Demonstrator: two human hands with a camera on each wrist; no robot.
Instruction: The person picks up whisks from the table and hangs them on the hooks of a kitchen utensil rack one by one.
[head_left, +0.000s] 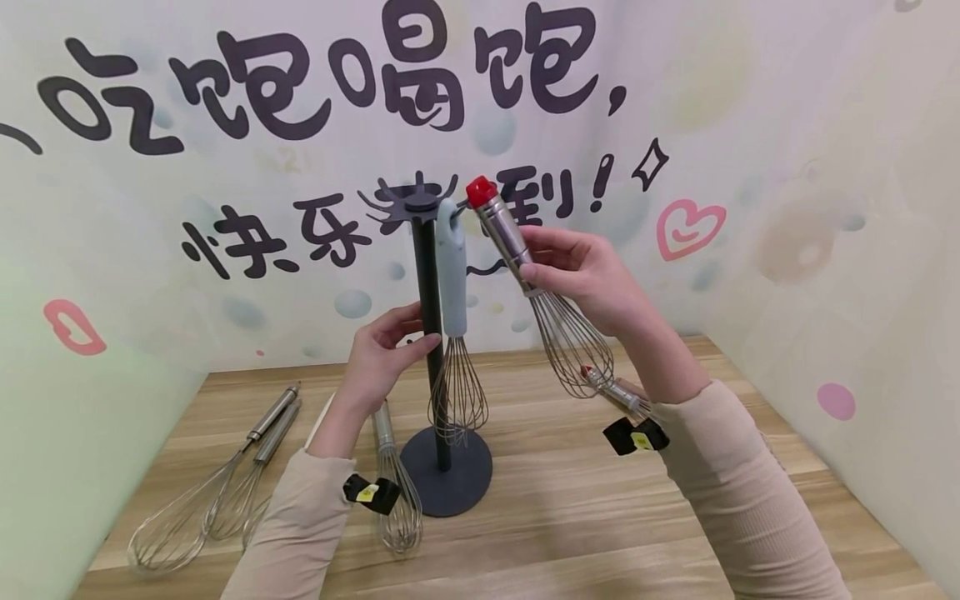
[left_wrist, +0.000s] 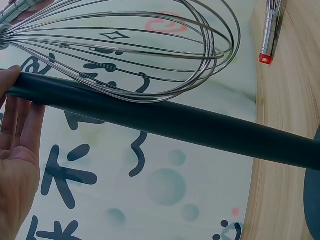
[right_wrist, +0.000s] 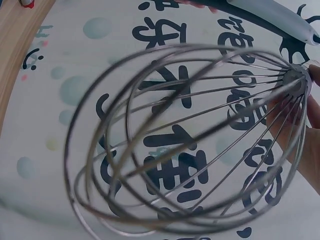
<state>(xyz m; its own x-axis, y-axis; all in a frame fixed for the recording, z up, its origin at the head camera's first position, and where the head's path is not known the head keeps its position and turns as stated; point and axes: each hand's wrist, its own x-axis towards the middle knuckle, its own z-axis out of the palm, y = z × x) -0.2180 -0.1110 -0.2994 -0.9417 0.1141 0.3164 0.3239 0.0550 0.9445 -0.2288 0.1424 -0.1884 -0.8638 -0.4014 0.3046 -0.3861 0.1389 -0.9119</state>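
My left hand (head_left: 381,354) holds the black post of an upright utensil stand (head_left: 427,283), thumb on one side and fingers on the other. A whisk with a light blue handle (head_left: 452,283) hangs from one of the stand's top hooks. My right hand (head_left: 592,275) pinches the steel handle of a red-capped whisk (head_left: 507,236), tilted with its wires down and right. Its red end is close to the hooks beside the blue handle; whether its loop touches a hook I cannot tell. In the right wrist view the wire loops of this whisk (right_wrist: 295,82) fill the middle.
On the wooden table (head_left: 555,517), two steel whisks (head_left: 258,433) lie at the left, partly behind the left sleeve. Another whisk (head_left: 386,450) lies beside the stand's round base (head_left: 472,475). A smaller red-tipped whisk (head_left: 618,392) lies near the right forearm. Printed wall sheets surround the table.
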